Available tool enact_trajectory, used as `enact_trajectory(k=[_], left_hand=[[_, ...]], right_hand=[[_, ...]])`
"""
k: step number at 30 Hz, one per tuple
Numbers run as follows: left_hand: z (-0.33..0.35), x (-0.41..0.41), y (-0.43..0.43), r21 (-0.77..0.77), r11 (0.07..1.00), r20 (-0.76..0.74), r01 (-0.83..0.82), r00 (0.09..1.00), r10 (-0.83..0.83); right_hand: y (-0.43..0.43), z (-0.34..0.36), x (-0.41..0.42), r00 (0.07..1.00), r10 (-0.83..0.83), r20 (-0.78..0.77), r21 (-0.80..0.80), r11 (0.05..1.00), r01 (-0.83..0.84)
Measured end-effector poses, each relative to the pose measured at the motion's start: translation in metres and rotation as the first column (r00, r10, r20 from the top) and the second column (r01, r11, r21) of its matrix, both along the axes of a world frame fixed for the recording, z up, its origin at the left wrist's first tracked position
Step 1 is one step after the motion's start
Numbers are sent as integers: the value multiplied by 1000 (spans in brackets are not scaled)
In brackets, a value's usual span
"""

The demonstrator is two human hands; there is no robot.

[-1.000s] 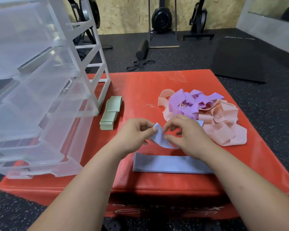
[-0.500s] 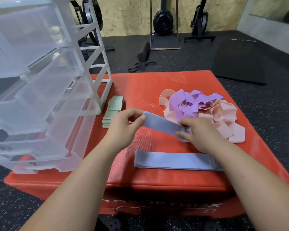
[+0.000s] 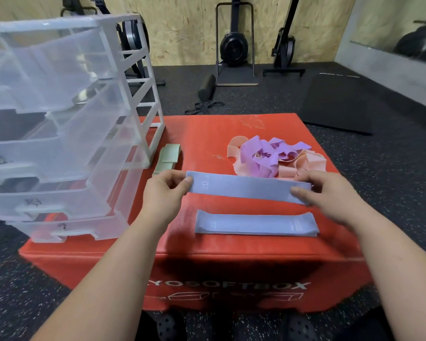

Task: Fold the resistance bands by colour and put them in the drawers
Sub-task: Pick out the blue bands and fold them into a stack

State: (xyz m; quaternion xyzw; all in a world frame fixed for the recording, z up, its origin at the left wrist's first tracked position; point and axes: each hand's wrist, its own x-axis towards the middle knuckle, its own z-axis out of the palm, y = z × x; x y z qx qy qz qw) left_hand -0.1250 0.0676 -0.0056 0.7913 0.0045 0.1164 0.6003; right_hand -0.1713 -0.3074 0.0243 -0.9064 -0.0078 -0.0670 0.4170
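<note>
even indoor light, soft shadows, slightly soft focus, wide-angle bending at edges, mild motion blur

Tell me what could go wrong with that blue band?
The flat blue fabric band is only pinched at its ends by the left hand and right hand, so it might slip free. It could also land crooked on the stack of blue bands nearer the person, leaving a messy pile.

place: gym | signs: upright rowing machines (image 3: pixel 234 45), foam roller (image 3: pixel 207 89), speckled rubber floor (image 3: pixel 379 168) — red plyo box (image 3: pixel 207 134)
</note>
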Motion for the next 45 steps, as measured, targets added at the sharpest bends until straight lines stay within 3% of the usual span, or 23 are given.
enact_trajectory(k=[3,7,15,23,27,31,34,36,39,45], left_hand=[[-2,-10,-1,13,1000,-23,-1,1000,2],[-3,-23,-4,91,996,-88,18,996,-10],[-6,-33,-15,393,914,-153,101,987,-43],[-12,-31,-24,563,817,-128,128,990,-67],[-18,-27,-25,690,714,-102,123,992,-72],[-23,-21,-23,804,578,-104,139,990,-93],[-23,-17,-19,788,594,-83,164,983,-161],[-18,-16,-15,764,587,-120,269,953,-280],[-14,-18,-14,767,481,-225,424,881,-416],[-18,-13,-15,824,395,-231,407,877,-421]], right_hand=[[-3,-1,-15,996,-67,-52,249,965,78],[-5,-10,-28,988,-130,-85,315,937,150],[-9,-33,-29,970,-234,-62,-78,970,229],[-6,-44,-23,968,-248,-41,-227,946,232],[-3,-48,-22,977,-209,-48,-321,929,183],[-3,-49,-19,976,-205,-74,-507,850,140],[-7,-46,-19,982,-174,-71,-516,849,113],[-11,-42,-18,994,-75,-85,-489,872,24],[-12,-37,-19,978,82,-193,-481,861,-167],[-10,-44,-15,967,63,-246,-505,843,-183]])
